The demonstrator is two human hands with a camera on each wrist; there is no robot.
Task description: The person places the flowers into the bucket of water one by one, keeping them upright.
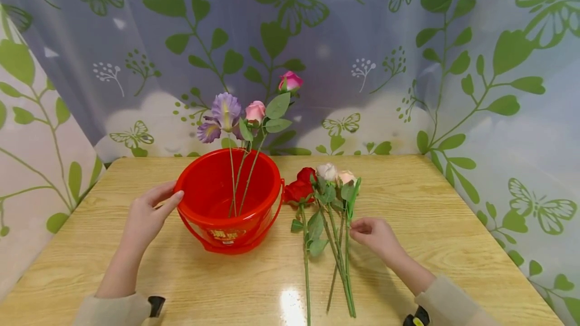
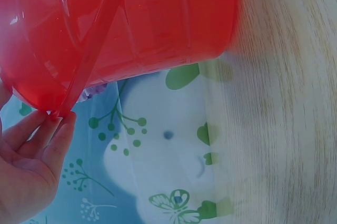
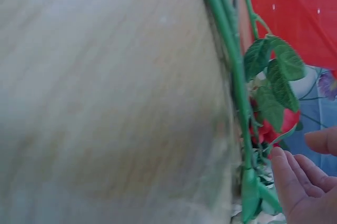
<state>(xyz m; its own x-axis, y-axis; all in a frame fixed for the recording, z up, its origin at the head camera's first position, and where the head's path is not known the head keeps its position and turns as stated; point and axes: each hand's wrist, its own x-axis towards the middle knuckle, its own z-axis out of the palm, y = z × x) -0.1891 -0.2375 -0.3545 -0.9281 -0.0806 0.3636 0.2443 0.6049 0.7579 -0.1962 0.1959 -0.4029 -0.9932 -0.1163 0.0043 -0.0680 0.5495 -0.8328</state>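
Note:
My left hand [image 1: 147, 215] holds the rim of a red plastic bucket [image 1: 231, 230], thumb over the edge and fingers outside by the handle's end. Inside the bucket stand a purple iris [image 1: 226, 109], a pink rose [image 1: 256, 111] and a magenta rose [image 1: 290, 81]. Right of it lie red roses [image 1: 300, 191], a white rose [image 1: 327, 171] and a peach rose [image 1: 347, 177], their stems toward me. My right hand [image 1: 376, 235] is beside the rightmost green stem [image 1: 347, 260]. In the right wrist view its thumb and fingers stand apart, with nothing seen between them.
The wooden table [image 1: 444, 205] carries everything. A curtain [image 1: 317, 54] printed with leaves and butterflies hangs behind its far edge and along both sides. The bucket's handle [image 1: 272, 223] hangs down at the front.

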